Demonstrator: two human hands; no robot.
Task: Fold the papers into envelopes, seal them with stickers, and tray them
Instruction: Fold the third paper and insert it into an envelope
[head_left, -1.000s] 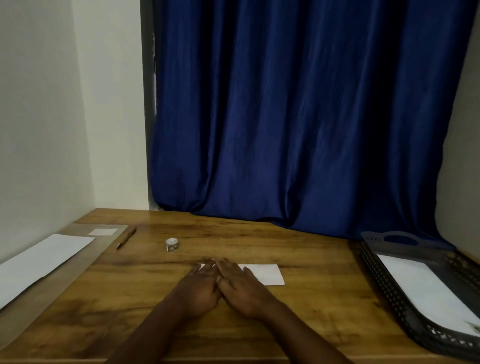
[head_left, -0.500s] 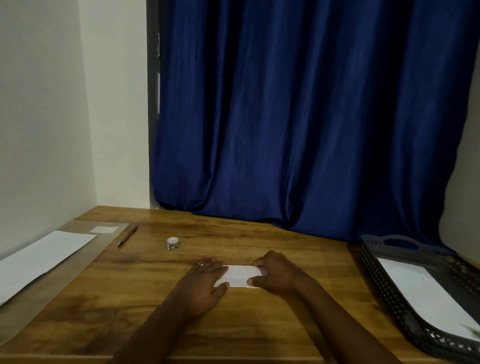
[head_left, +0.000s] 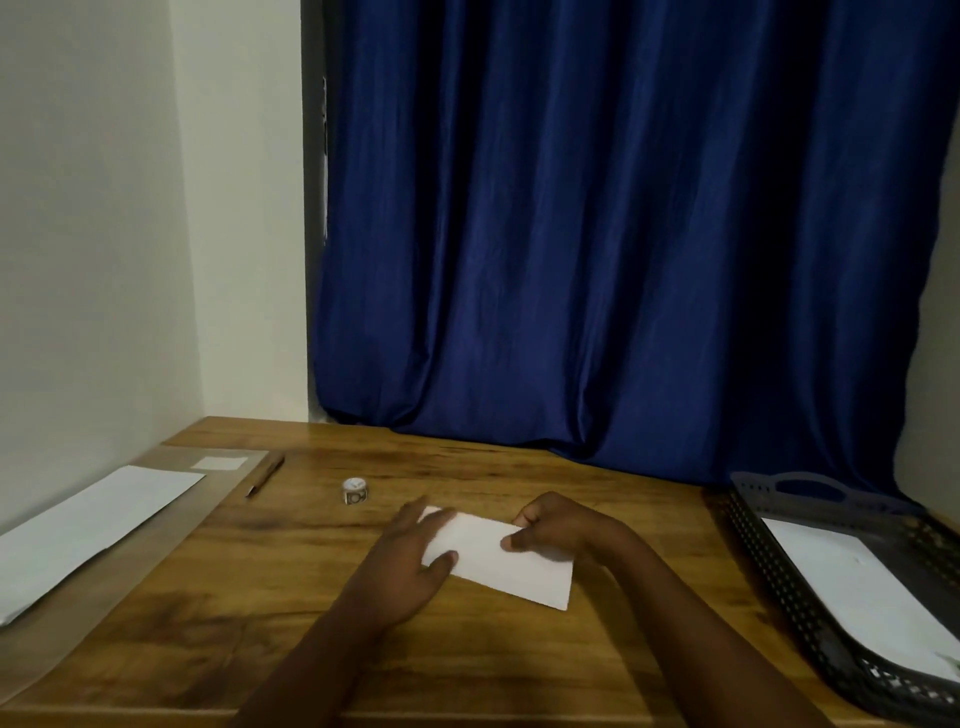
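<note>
A folded white paper (head_left: 506, 558) lies slanted on the wooden table (head_left: 467, 649), its near right corner toward me. My left hand (head_left: 410, 561) holds its left end, thumb on top and fingers spread along the far edge. My right hand (head_left: 563, 527) pinches its far right edge between thumb and fingers. A small sticker roll (head_left: 355, 491) stands just beyond the paper to the left. A dark perforated tray (head_left: 769, 577) at the right edge holds a white sheet (head_left: 862, 587).
Flat white paper (head_left: 88, 525) lies on a brown mat (head_left: 171, 540) at the left, with a small white slip (head_left: 219, 463) behind it. A pen (head_left: 265, 475) lies beside the mat. A blue curtain (head_left: 597, 234) hangs behind the table.
The hands moved apart from pressing together on the paper. Both now grip its ends, and the paper has turned to a slant and shifted toward me.
</note>
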